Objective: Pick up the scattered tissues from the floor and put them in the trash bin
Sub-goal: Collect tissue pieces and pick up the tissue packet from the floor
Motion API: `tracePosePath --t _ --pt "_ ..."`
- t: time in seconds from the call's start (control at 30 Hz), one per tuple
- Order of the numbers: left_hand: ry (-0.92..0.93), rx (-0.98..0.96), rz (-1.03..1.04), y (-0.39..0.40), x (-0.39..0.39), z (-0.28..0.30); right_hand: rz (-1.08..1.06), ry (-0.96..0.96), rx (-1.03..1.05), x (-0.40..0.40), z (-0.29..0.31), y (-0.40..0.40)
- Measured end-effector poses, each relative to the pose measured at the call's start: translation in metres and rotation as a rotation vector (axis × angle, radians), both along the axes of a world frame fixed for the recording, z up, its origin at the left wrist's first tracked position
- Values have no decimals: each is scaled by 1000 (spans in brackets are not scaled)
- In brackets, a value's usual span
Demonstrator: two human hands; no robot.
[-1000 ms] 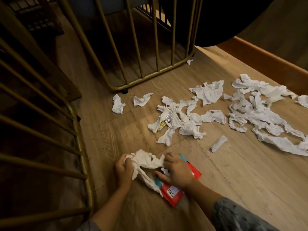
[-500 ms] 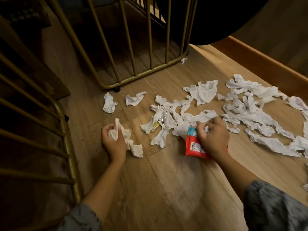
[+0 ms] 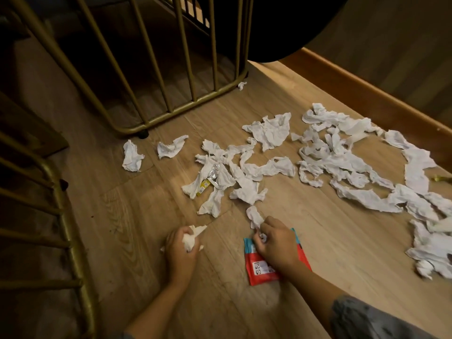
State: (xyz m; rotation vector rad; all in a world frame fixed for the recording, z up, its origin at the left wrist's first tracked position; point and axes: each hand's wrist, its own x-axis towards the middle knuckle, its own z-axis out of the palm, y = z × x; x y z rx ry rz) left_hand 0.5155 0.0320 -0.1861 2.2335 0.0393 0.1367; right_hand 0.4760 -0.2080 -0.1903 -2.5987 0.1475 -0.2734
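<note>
Several crumpled white tissues (image 3: 244, 172) lie scattered over the wooden floor, in a middle cluster and a larger spread (image 3: 347, 162) to the right. My left hand (image 3: 181, 250) is closed around a balled wad of tissue (image 3: 192, 237) just above the floor. My right hand (image 3: 276, 243) pinches a small tissue strip (image 3: 254, 216) and also holds a red and teal wrapper (image 3: 263, 267) under its palm. Two single tissues (image 3: 132, 156) (image 3: 171, 148) lie apart at the left. No trash bin is in view.
A gold metal frame with bars (image 3: 171, 111) stands on the floor ahead; another gold frame (image 3: 71, 216) runs along my left. A yellow and silver wrapper (image 3: 208, 182) lies among the middle tissues. A wooden skirting board (image 3: 367, 94) borders the floor at right.
My right hand has pulled back toward me with the red wrapper and now has a small tissue strip too. My left hand has drawn back and bunched its tissue into a tighter ball.
</note>
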Motion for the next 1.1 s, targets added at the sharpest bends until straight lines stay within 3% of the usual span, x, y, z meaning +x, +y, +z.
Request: tracePosePath --t 0.07,0.13,0.3,0.4,0.53,0.63,0.77,0.9,1.1 --pt "38 -165 45 -18 11 18 7 21 -4 -8 12 -11" --pt "32 -213 23 -42 25 38 -18 12 -10 -7 35 -31" --pt "-47 -79 -276 -103 56 91 -104 1 -65 14 120 -81" --pt "34 -75 -417 -147 68 133 -125 -26 -140 18 174 -109" --pt "-138 -15 -511 -207 75 194 -164 -239 -383 8 228 -162" --pt "-247 17 -629 -255 63 238 -168 -271 -513 -14 265 -211" --pt "-307 -33 -745 -320 30 281 -291 -225 -487 -64 309 -284" --pt "-356 -67 -914 -392 -25 311 -578 -359 -415 -133 335 -350" --pt "-216 -218 -1023 -509 -124 336 -927 -334 -270 -278 378 -436"
